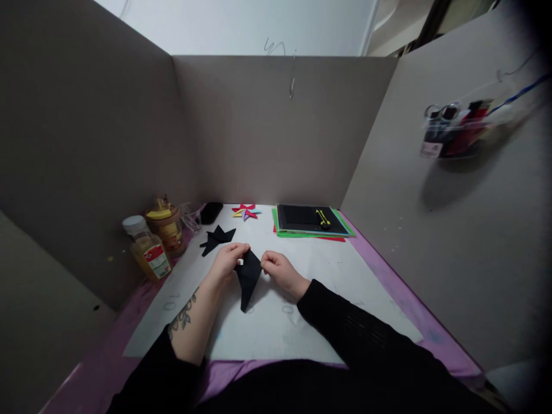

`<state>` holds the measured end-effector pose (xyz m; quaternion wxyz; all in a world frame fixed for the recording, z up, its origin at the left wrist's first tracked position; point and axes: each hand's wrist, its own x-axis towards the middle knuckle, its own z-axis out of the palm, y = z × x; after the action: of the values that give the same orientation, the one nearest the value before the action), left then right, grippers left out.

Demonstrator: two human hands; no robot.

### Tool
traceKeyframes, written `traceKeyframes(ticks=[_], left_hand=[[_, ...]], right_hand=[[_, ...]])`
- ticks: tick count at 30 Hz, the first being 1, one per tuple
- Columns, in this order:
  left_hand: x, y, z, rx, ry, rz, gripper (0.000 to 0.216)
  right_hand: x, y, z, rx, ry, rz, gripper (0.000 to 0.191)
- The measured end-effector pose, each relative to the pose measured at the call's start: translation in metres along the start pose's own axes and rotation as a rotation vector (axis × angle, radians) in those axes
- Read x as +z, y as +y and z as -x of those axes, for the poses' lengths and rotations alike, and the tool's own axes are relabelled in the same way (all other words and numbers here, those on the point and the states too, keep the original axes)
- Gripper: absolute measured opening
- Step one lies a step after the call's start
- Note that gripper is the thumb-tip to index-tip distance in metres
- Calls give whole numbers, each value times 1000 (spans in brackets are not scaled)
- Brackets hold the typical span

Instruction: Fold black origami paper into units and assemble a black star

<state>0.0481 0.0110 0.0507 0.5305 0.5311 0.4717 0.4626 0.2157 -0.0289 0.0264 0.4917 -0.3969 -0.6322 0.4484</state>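
Observation:
Between my two hands is a folded piece of black paper (249, 279), its long point hanging down toward me above the white sheet. My left hand (226, 261) pinches its upper left part, with the thumb and fingertips on the edge. At the paper's right corner, my right hand (280, 271) has its fingers closed in a pinch. Just beyond my left hand lies another folded black paper shape with several points (218, 238). Farther back sits a small multicoloured folded paper star (245, 211).
On the left stand a glue bottle (149, 250), a brown lidded cup (167, 230) and a clear plastic cup (190, 217), near a black phone (211, 213). Back right, a stack of coloured paper (302, 218) carries a yellow cutter (322, 219). Grey partitions (280, 132) enclose the table; a clear holder (457, 135) hangs right.

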Motion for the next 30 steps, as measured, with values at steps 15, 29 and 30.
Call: traceKeyframes(ticks=[15, 29, 30], left_hand=[[14, 0, 9, -41, -151, 193, 29], [17, -5, 10, -36, -163, 218, 27], [17, -5, 9, -33, -138, 222, 28]], right_hand=[[-1, 1, -5, -16, 217, 44, 18], [4, 4, -2, -34, 205, 86, 18], [5, 4, -1, -29, 200, 87, 17]])
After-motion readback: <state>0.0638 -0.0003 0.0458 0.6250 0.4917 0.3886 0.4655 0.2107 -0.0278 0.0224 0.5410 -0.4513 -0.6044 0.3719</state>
